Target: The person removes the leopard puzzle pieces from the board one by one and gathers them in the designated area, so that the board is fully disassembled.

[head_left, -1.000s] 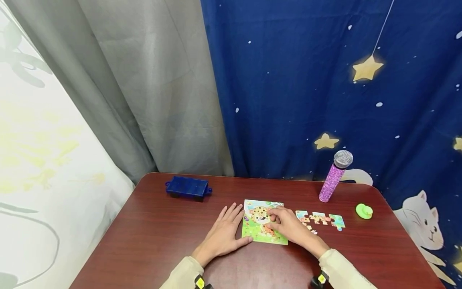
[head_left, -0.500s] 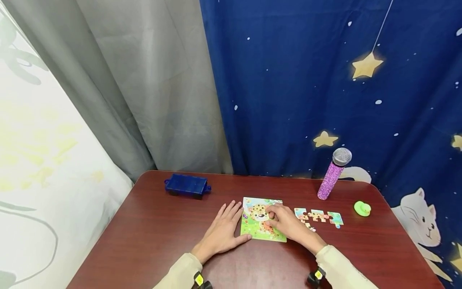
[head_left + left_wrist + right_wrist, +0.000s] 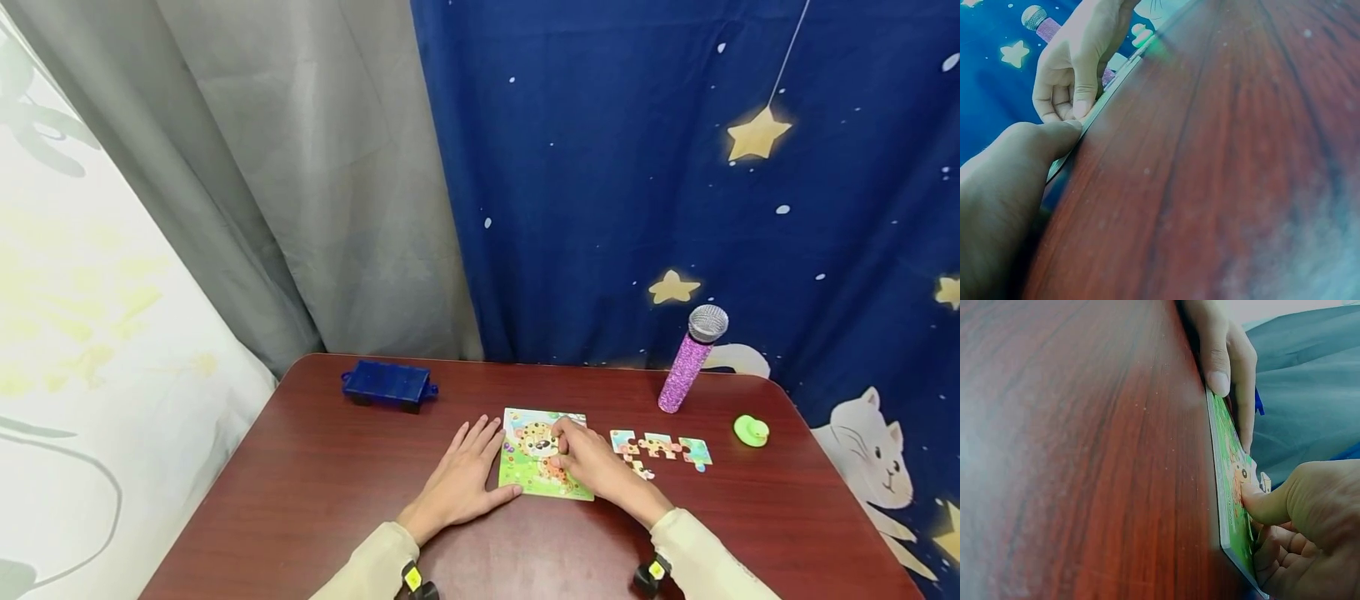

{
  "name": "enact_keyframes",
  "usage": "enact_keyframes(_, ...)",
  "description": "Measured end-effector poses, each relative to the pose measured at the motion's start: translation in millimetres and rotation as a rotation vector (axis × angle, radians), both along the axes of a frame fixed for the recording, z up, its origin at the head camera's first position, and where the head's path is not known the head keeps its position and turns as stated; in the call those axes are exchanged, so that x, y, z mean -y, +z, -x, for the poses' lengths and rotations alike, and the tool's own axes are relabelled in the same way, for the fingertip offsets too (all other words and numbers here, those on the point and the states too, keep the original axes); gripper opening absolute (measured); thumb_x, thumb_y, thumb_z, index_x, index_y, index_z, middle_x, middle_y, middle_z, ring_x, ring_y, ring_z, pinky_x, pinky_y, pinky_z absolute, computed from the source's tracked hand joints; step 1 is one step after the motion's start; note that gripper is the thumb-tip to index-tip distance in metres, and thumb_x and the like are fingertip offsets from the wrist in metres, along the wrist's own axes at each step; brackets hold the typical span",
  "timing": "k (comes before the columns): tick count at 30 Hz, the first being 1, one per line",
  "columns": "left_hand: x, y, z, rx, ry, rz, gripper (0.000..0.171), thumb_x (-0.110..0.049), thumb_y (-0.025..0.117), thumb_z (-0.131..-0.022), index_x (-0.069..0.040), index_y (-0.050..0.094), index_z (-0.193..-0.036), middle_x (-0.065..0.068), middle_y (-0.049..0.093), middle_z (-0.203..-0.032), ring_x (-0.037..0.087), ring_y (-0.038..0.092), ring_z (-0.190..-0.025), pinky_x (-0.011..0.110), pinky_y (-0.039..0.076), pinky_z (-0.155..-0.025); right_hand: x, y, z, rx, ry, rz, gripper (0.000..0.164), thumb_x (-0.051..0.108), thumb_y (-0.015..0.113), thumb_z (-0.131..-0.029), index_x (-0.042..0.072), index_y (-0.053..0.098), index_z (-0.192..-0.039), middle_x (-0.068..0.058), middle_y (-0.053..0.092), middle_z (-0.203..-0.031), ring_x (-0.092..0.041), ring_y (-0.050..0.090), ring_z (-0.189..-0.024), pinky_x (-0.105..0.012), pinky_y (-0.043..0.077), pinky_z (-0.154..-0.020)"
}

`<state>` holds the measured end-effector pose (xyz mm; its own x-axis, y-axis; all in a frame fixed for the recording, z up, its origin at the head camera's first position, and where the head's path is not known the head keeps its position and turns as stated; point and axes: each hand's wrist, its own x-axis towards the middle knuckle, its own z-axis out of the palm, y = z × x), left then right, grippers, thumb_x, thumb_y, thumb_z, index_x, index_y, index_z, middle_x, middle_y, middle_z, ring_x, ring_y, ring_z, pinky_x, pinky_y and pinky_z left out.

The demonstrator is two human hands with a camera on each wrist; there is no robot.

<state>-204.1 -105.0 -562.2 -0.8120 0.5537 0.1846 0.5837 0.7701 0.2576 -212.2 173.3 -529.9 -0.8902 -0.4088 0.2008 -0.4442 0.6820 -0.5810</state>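
A square puzzle board (image 3: 521, 479) with a spotted leopard cub on green lies on the brown table. My left hand (image 3: 463, 477) is flat at the board's left side, fingers spread, its thumb (image 3: 1218, 381) touching the near left corner. Over the right half of the board, my right hand (image 3: 596, 462) has thumb and index finger bent together and pinches a small puzzle piece (image 3: 1265, 482), which stands tilted above the surface in the right wrist view. The fingers hide most of that piece. Several loose puzzle pieces (image 3: 658, 445) lie just right of the board.
A blue toy wagon (image 3: 390, 383) is at the back left of the table. Toward the back right stands a purple glitter microphone (image 3: 684, 371), with a green toy duck (image 3: 751, 431) near the right edge. Grey and blue curtains (image 3: 570, 208) hang behind.
The right thumb and index finger have shifted slightly on the board, with the knuckles a little higher. The left hand stays in place. The head view has tilted a little.
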Motion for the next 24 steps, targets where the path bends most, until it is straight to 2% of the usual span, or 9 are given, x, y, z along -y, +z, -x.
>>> enact_keyframes(4,-0.7,0.0,0.1,-0.004,0.002,0.003,0.099,-0.08,0.055,-0.1,-0.006,0.048,-0.167,0.011,0.037,-0.177,0.032,0.023,-0.168,0.057,0.016,-0.135,-1.1,-0.2,-1.0,0.0,-0.029,0.053,0.029,0.001,0.085,-0.094,0.009,0.066,-0.114,0.001,0.062,-0.095,-0.008,0.058,-0.081,-0.029,0.051,-0.074)
enact_keyframes(10,0.0,-0.9,0.4,0.006,0.0,-0.015,0.1,-0.079,0.055,-0.101,-0.005,0.048,-0.166,0.012,0.037,-0.177,0.033,0.025,-0.168,0.059,0.018,-0.134,-2.8,-0.7,-2.6,0.043,-0.057,0.201,0.018,0.002,0.079,-0.1,0.009,0.068,-0.112,0.001,0.071,-0.097,-0.011,0.07,-0.088,-0.03,0.061,-0.081)
enact_keyframes(18,0.6,2.2,0.8,-0.007,-0.001,0.002,0.098,-0.078,0.058,-0.1,-0.007,0.049,-0.166,0.012,0.039,-0.176,0.033,0.026,-0.167,0.058,0.018,-0.134,-3.6,-3.0,-2.1,0.058,-0.084,0.248,0.013,0.004,0.079,-0.101,0.01,0.071,-0.109,0.003,0.071,-0.094,-0.009,0.068,-0.087,-0.029,0.059,-0.081)
enact_keyframes(24,-1.1,5.1,5.1,-0.063,-0.018,0.033,0.097,-0.078,0.059,-0.099,-0.006,0.052,-0.163,0.014,0.045,-0.171,0.036,0.033,-0.164,0.066,0.022,-0.131,-4.9,-2.3,-0.2,0.091,-0.105,0.27,0.012,0.004,0.079,-0.101,0.009,0.071,-0.109,0.001,0.07,-0.094,-0.011,0.067,-0.086,-0.028,0.057,-0.08)
